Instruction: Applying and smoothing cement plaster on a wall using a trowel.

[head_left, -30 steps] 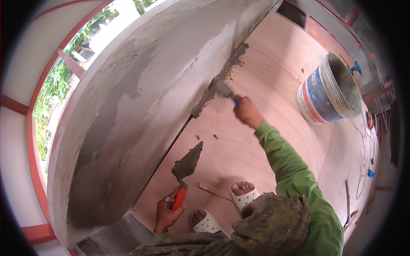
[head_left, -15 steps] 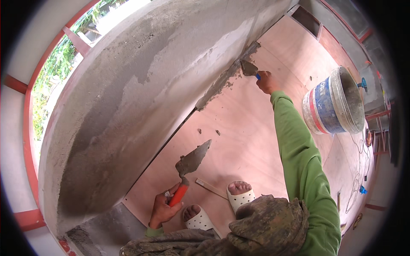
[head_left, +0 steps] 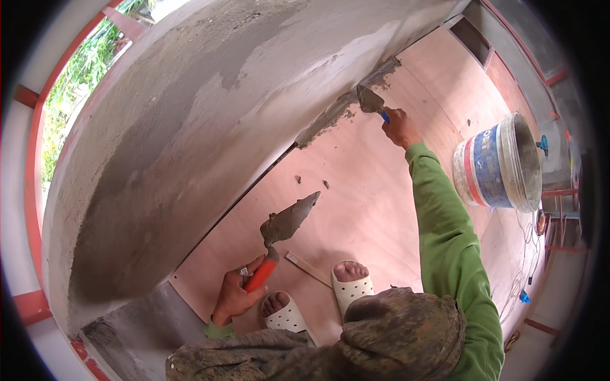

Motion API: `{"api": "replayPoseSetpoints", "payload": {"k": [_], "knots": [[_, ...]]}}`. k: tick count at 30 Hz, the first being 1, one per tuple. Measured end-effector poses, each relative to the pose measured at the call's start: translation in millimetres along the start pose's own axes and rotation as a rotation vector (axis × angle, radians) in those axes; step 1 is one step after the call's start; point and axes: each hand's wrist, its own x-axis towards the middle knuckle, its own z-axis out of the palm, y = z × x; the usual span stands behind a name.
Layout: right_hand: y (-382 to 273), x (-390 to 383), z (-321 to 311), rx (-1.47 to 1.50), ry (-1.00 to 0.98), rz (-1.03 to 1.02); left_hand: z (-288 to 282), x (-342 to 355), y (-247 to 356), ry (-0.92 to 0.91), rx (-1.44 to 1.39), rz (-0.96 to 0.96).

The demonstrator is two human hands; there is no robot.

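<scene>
My left hand (head_left: 238,293) is closed round the orange handle of a pointed trowel (head_left: 289,219), whose blade carries some grey mortar and points up and to the right. Further off, at the end of my stretched-out arm, my right hand (head_left: 401,129) grips a smaller trowel (head_left: 370,100) by its blue handle. This blade lies at the strip of wet mortar (head_left: 330,119) along the foot of the grey cement wall (head_left: 210,127). Mortar smears spread from the strip onto the pinkish plywood floor (head_left: 362,203).
A mortar-stained bucket (head_left: 492,162) with blue and red bands stands on the right. Near my sandalled feet (head_left: 351,279) lies a thin wooden strip (head_left: 307,269). Two small mortar crumbs (head_left: 326,185) dot the plywood. A cable (head_left: 530,254) trails at the far right.
The view has shifted slightly. The small trowel's blade has turned a little at the wall's foot. My left hand still holds the orange-handled trowel in much the same pose.
</scene>
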Motion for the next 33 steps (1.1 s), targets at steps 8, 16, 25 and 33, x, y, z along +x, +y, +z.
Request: {"api": "replayPoseSetpoints", "payload": {"k": [8,16,25,33], "knots": [[-22.9,-27.0,9.7,-0.008,-0.047,-0.056,1.4,0.9,2.3,0.033,-0.010,0.066],[-42.9,-44.9,13.4,0.021,-0.028,-0.057,-0.5,-0.1,7.2,0.020,-0.030,0.072],[-65.1,-70.3,19.7,0.001,-0.034,-0.144,-2.8,-0.4,10.2,-0.007,-0.046,0.044],[-86.1,-96.9,26.4,0.027,-0.035,-0.180,-6.5,-4.7,-2.2,0.040,-0.054,0.125]]}}
